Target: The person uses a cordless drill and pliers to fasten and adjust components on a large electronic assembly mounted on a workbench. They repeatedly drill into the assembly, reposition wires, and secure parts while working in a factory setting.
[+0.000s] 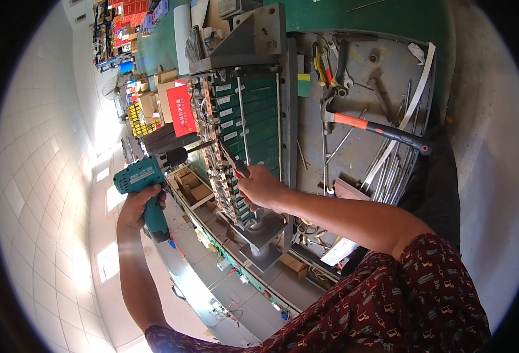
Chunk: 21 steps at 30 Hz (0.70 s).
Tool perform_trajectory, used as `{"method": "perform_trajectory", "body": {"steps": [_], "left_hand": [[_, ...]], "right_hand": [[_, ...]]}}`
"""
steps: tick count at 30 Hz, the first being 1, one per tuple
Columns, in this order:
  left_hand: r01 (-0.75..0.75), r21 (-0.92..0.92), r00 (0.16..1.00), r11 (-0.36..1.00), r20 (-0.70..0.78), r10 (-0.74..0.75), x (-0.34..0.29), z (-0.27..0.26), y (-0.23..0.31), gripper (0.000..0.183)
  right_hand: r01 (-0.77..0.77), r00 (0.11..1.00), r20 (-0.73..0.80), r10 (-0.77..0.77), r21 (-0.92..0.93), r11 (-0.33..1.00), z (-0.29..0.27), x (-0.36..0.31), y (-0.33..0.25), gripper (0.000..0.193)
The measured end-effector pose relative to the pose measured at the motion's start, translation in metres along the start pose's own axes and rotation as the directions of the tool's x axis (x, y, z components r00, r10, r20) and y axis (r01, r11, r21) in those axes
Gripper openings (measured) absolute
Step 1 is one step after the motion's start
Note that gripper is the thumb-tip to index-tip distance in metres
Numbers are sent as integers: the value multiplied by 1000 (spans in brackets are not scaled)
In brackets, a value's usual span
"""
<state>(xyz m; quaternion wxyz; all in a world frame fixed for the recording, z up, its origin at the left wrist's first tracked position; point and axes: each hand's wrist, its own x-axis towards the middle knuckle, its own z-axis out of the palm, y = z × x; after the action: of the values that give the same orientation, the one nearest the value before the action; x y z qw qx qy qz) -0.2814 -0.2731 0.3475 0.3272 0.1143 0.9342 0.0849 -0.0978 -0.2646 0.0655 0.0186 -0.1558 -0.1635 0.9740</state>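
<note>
My left hand (134,206) is closed around the grip of a teal cordless drill (140,175). The drill's black chuck points right, and its long bit meets the metal connectors (211,138) along the left side of a stack of green blocks (253,123). My right hand (262,187) is closed on a dark-handled hand tool (241,169), whose metal end reaches up against the same connectors. The tool's exact kind is hidden by fingers and clutter. White labels and long metal rods show on the stack, which is clamped in a grey metal frame (265,38).
Right of the stack, a grey metal tray (353,88) holds an orange-and-black hammer (377,128), pliers (319,62), wrenches and several metal rods (391,173). A red card (181,110) and cardboard boxes (150,106) lie to the left. Below runs a rail with wiring (230,267).
</note>
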Motion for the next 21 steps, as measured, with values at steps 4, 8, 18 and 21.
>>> {"method": "perform_trajectory", "body": {"steps": [4, 8, 18, 21], "left_hand": [[2, 30, 1000, 1000, -23, -2, 5, 1, 2, 40], [-15, 44, 1000, 999, -5, 15, 1, 4, 5, 47], [-7, 2, 1000, 1000, 11, 6, -2, 2, -3, 46], [-12, 19, 1000, 1000, 2, 12, -5, 6, 2, 46]], "right_hand": [[11, 1000, 5, -11, -20, 1000, -2, 1, -1, 13], [22, 999, 26, -21, -44, 999, -4, 5, 2, 14], [54, 998, -18, -53, 48, 997, 4, 1, 1, 10], [73, 997, -16, -72, 67, 995, 3, 2, 2, 9]]}}
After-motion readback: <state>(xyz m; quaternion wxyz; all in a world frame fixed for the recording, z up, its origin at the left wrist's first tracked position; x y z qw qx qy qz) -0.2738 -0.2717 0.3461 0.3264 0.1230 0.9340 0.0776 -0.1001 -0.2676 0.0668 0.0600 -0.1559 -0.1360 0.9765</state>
